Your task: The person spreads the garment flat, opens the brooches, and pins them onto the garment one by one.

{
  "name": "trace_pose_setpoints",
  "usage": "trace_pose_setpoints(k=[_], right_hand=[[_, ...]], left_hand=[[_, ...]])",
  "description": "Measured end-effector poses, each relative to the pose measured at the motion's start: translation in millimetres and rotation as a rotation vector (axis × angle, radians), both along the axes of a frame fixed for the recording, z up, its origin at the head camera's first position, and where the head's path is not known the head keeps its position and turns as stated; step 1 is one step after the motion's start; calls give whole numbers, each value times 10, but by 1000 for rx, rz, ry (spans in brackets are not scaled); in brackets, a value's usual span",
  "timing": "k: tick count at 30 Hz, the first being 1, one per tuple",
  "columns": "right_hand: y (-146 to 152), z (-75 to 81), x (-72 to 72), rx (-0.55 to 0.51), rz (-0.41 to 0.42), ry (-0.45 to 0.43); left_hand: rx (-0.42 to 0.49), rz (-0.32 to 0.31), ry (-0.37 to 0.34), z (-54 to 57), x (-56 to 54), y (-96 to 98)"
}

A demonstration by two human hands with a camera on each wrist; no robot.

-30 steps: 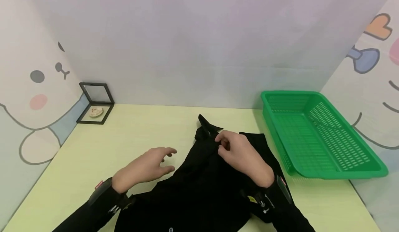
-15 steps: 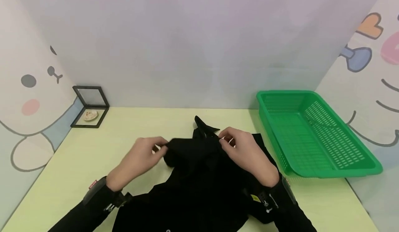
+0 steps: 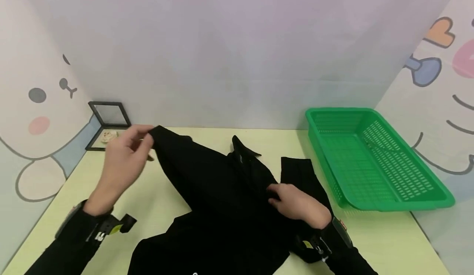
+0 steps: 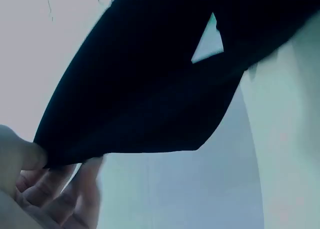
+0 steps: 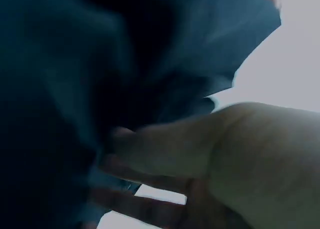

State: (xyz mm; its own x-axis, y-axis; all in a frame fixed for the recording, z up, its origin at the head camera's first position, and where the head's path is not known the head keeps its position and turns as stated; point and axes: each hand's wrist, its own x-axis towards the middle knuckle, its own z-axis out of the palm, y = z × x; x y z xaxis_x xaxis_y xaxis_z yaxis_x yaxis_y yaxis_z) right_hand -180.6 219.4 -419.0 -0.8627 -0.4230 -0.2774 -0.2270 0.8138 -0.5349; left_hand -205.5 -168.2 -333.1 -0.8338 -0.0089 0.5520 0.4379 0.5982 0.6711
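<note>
Thumb against bent fingers [image 4: 90, 186], my left hand [image 3: 124, 158] pinches a corner of the black garment [image 3: 218, 197] and holds that part raised off the tabletop [image 3: 389, 242]. My right hand [image 3: 300, 203] touches the cloth with bent fingers; whether they pinch it, I can't tell. The rest of the garment lies rumpled between and below my hands, one pointed tip sticking up. Beside it on the right sits a green basket [image 3: 366, 168]. Beyond my left hand, a black-framed case [image 3: 115, 125] stands open, a pale piece [image 3: 109, 136] in it.
</note>
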Motion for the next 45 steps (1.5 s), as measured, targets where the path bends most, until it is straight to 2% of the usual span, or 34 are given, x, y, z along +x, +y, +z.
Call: trace_pose_setpoints(k=[3, 7, 10, 13, 16, 17, 19, 22, 23, 25, 29, 30, 31, 34, 36, 38, 40, 42, 45], right_hand=[[66, -35, 29, 79, 32, -75], [140, -39, 49, 152, 3, -58], [188, -36, 64, 188, -20, -10], [229, -19, 80, 220, -47, -6], [268, -3, 91, 265, -68, -13], [280, 2, 96, 275, -75, -17], [299, 10, 106, 292, -89, -20], [311, 11, 129, 299, -109, -17], [311, 8, 139, 296, -109, -6], [300, -14, 172, 261, -82, 69], [196, -88, 248, 86, 61, 289], [149, -111, 270, 24, 113, 330], [97, -129, 290, -37, 162, 335], [-69, -177, 370, -187, 322, 209], [-153, -210, 429, -224, 406, 132], [-197, -226, 486, -204, 453, 89], [-191, -247, 530, -144, 480, 114], [-174, -217, 583, -71, 466, 102], [-141, -140, 677, 23, 434, 56]], left_hand=[[8, 105, 7, 73, 12, -201], [210, 194, -59, 224, 36, -472], [283, 282, -93, 299, 55, -656], [161, 411, -87, 277, 53, -852], [57, 520, -112, 182, 51, -1054], [10, 545, -124, 138, 54, -1119], [-106, 551, -168, 51, 78, -1238], [-293, 472, -205, -103, 117, -1364], [-342, 416, -201, -161, 123, -1386], [-409, 311, -207, -273, 140, -1367], [-462, 152, -222, -490, 169, -1163], [-468, 124, -237, -525, 182, -1082], [-479, 96, -238, -558, 193, -998], [-499, -27, -262, -629, 214, -718], [-510, -147, -287, -680, 195, -537], [-507, -274, -334, -752, 147, -379], [-502, -362, -420, -831, 76, -261], [-504, -393, -511, -897, -8, -180], [-498, -379, -615, -960, -130, -118]])
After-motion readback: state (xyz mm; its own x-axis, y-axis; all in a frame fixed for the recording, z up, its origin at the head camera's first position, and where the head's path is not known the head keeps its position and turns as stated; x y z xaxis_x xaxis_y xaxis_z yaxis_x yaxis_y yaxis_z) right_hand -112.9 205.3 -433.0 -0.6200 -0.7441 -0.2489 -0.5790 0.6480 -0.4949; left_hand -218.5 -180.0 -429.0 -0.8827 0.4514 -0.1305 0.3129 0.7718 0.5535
